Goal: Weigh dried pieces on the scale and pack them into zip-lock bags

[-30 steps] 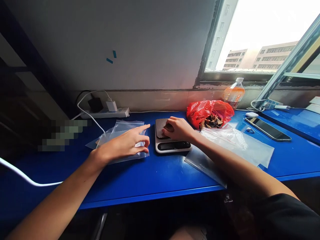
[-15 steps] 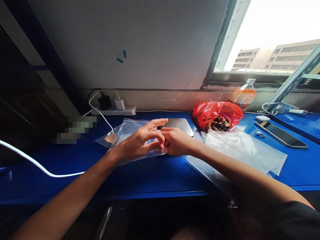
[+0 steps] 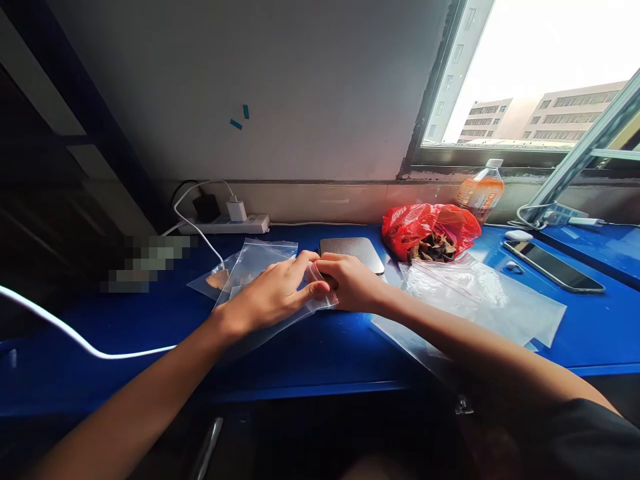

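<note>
My left hand [image 3: 273, 293] is closed on the mouth of a clear zip bag [image 3: 273, 251], thumb and fingers pinching its edge. The bag lies tilted under that hand over the blue desk. Right up against the bag's mouth is my right hand [image 3: 357, 283], its fingers curled; a bit of brown shows at the fingertips, too hidden to name. Behind my right hand sits a flat silver scale-like device [image 3: 353, 251]. Further right, a red plastic bag [image 3: 407, 227] stands open with dried brown pieces [image 3: 435, 248] inside. Another clear bag with a brown piece [image 3: 217, 279] lies at left.
Several flat clear bags [image 3: 530, 303] lie right of my right forearm. Beyond them are a phone [image 3: 555, 267], a white earbud case [image 3: 519, 236] and an orange drink bottle [image 3: 483, 193]. A power strip [image 3: 253, 224] and white cable [image 3: 90, 345] are at left.
My left hand's raised fingers have come down and its thumb has closed on the bag's edge. The bag's mouth now sits against my right fingers. The view has shifted slightly.
</note>
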{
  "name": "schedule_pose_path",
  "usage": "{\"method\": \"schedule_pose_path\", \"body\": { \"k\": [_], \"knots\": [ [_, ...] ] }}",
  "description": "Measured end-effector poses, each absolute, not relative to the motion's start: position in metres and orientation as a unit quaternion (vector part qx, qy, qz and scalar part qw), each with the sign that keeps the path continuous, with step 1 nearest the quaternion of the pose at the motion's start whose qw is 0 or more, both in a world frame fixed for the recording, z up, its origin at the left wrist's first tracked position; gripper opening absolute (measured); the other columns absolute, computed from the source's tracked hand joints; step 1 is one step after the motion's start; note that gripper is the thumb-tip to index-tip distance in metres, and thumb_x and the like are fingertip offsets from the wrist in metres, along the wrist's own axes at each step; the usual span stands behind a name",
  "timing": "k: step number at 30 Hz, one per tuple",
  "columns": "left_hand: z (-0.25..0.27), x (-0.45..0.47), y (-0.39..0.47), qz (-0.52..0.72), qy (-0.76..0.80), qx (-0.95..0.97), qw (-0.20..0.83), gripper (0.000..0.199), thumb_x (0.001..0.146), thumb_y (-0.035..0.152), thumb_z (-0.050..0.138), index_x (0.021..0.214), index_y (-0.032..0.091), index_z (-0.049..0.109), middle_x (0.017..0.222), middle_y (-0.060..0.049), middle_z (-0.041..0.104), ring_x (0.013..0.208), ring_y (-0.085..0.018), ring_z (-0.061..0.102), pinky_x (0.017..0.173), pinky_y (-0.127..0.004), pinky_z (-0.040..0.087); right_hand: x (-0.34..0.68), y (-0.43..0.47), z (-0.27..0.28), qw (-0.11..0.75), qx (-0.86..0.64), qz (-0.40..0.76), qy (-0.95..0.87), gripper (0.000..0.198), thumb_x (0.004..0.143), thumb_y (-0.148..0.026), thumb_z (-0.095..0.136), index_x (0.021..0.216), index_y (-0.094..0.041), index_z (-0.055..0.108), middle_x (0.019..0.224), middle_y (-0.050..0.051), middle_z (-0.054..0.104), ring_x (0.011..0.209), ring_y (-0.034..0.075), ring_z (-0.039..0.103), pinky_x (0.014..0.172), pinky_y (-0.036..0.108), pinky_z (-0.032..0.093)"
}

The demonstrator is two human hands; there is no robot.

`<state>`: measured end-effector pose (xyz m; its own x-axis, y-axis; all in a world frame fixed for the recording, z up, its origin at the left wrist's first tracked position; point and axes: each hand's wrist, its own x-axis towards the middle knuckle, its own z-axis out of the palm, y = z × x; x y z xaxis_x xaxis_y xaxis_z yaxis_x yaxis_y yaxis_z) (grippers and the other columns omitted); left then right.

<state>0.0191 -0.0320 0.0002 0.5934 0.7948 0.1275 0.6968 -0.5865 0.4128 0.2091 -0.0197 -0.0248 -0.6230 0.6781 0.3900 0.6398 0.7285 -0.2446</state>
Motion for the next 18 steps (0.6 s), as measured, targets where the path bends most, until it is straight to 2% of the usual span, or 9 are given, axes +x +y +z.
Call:
{"method": "schedule_pose_path", "body": {
  "k": [2,5,7,9,12,14,16,18],
  "knots": [
    [0.004,0.020,-0.036,0.144,0.410,0.881,0.188,0.070,0.087,0.069,0.042,0.140,0.023,0.036,0.126,-0.012,0.061,0.115,-0.032,0.059,0.091,-0.043,0.048,0.209,-0.024,-0.022,0.205,-0.392,0.009,-0.897,0.014,0.083,-0.028,0.053,0.079,-0.016,0.059,0.090,0.006,0.060,0.065,0.012,0.046,0.056,0.026,0.024],
    [0.005,0.021,-0.038,0.120,0.401,0.889,0.182,0.100,0.073,0.074,0.059,0.150,0.023,0.021,0.148,-0.015,0.044,0.132,-0.036,0.045,0.103,-0.046,0.042,0.208,-0.030,-0.018,0.165,-0.433,-0.036,-0.886,0.022,0.088,-0.025,0.044,0.089,-0.016,0.064,0.103,0.008,0.062,0.063,0.013,0.047,0.053,0.028,0.019],
    [0.003,0.021,-0.037,0.107,0.399,0.895,0.171,0.111,0.067,0.072,0.066,0.153,0.022,0.016,0.155,-0.015,0.032,0.139,-0.036,0.035,0.110,-0.048,0.035,0.207,-0.032,-0.018,0.149,-0.441,-0.056,-0.883,0.026,0.089,-0.023,0.040,0.093,-0.017,0.065,0.101,0.008,0.062,0.061,0.013,0.046,0.053,0.028,0.017],
    [0.000,0.020,-0.035,0.113,0.391,0.898,0.168,0.113,0.067,0.069,0.068,0.154,0.021,0.015,0.157,-0.015,0.027,0.141,-0.036,0.031,0.113,-0.049,0.032,0.207,-0.031,-0.019,0.150,-0.438,-0.061,-0.884,0.024,0.088,-0.022,0.041,0.091,-0.017,0.064,0.095,0.008,0.062,0.058,0.012,0.043,0.053,0.029,0.016],
    [-0.003,0.018,-0.031,0.140,0.380,0.898,0.173,0.110,0.069,0.060,0.071,0.154,0.024,0.011,0.155,-0.015,0.031,0.138,-0.036,0.037,0.110,-0.050,0.038,0.209,-0.028,-0.018,0.180,-0.415,-0.013,-0.892,0.016,0.084,-0.027,0.052,0.075,-0.017,0.060,0.077,0.003,0.058,0.055,0.010,0.037,0.053,0.027,0.018],
    [-0.003,0.016,-0.028,0.167,0.370,0.896,0.181,0.109,0.070,0.055,0.074,0.154,0.026,0.011,0.150,-0.016,0.040,0.133,-0.036,0.045,0.106,-0.050,0.042,0.214,-0.025,-0.013,0.207,-0.397,0.050,-0.893,0.020,0.081,-0.031,0.059,0.067,-0.017,0.055,0.064,-0.001,0.051,0.054,0.008,0.033,0.054,0.026,0.021],
    [-0.002,0.014,-0.025,0.208,0.361,0.890,0.187,0.110,0.069,0.052,0.076,0.153,0.026,0.011,0.144,-0.018,0.047,0.129,-0.036,0.050,0.102,-0.051,0.045,0.223,-0.022,-0.003,0.237,-0.402,0.124,-0.876,0.025,0.079,-0.034,0.062,0.064,-0.017,0.052,0.057,-0.004,0.045,0.054,0.007,0.031,0.053,0.025,0.022],
    [-0.002,0.013,-0.022,0.264,0.351,0.879,0.187,0.112,0.068,0.050,0.078,0.153,0.026,0.009,0.143,-0.020,0.047,0.128,-0.037,0.050,0.100,-0.053,0.046,0.230,-0.019,0.010,0.288,-0.429,0.212,-0.830,0.027,0.078,-0.039,0.063,0.065,-0.017,0.053,0.057,-0.005,0.043,0.054,0.007,0.032,0.051,0.024,0.023]
  ]
}}
